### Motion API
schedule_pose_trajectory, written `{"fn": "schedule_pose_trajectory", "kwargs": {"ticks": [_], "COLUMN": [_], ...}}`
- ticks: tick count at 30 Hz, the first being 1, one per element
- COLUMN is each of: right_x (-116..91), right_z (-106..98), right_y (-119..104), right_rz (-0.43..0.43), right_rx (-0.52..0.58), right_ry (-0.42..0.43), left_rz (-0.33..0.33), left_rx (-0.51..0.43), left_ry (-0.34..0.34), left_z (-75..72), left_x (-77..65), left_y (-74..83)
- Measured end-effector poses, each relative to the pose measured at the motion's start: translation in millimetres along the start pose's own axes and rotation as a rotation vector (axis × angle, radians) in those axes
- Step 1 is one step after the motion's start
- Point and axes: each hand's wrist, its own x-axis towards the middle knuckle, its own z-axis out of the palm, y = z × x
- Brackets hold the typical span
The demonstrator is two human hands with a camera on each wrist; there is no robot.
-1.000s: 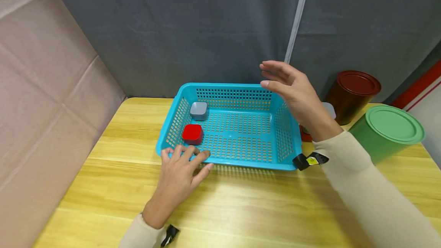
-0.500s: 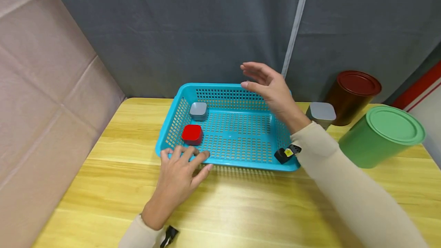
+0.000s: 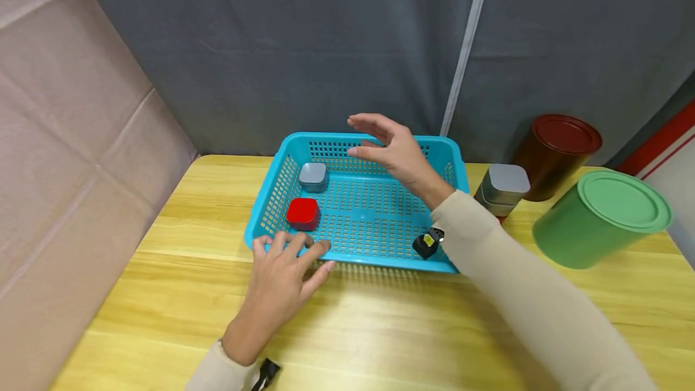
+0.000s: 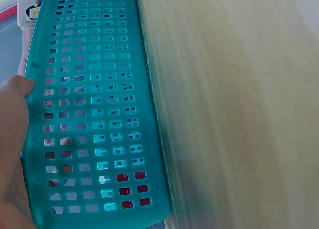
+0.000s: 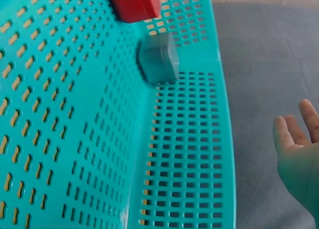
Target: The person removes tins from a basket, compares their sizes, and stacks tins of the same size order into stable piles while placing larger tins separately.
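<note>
A turquoise plastic basket (image 3: 362,261) with slotted walls stands on the table. My left hand (image 3: 279,282) holds its near rim at the left, fingers bent over the edge; in the left wrist view the thumb (image 4: 21,85) lies by the rim. Inside, at the left end, sit a red square box (image 3: 303,213) and, behind it, a grey square box (image 3: 313,177). My right hand (image 3: 399,155) hovers over the basket's back part, fingers loosely spread and holding nothing. In the right wrist view it shows beyond the rim.
Right of the basket stands a stack of small square boxes (image 3: 505,186), grey on top with red low down. A dark red lidded canister (image 3: 559,155) and a green lidded canister (image 3: 602,219) stand farther right. A grey curtain (image 3: 304,47) hangs behind the wooden table (image 3: 380,330).
My right hand has moved left, from the basket's right end to above its back middle, uncovering the stacked boxes. The left hand stays on the rim.
</note>
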Motion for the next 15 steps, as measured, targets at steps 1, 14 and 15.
{"fn": "schedule_pose_trajectory", "kwargs": {"ticks": [1,14,15], "right_x": [1,8,9], "right_z": [2,26,28], "right_y": [1,14,14], "right_rz": [0.006,0.089,0.097], "right_rx": [-0.003,-0.025,-0.034], "right_ry": [-0.013,-0.141,-0.146], "left_rz": [-0.001,0.009,0.008], "left_rx": [-0.002,-0.011,-0.011], "left_ry": [-0.004,-0.009,-0.010], "left_z": [0.0,0.6,0.6], "left_x": [0.0,0.3,0.4], "left_y": [0.1,-0.4,-0.6]}}
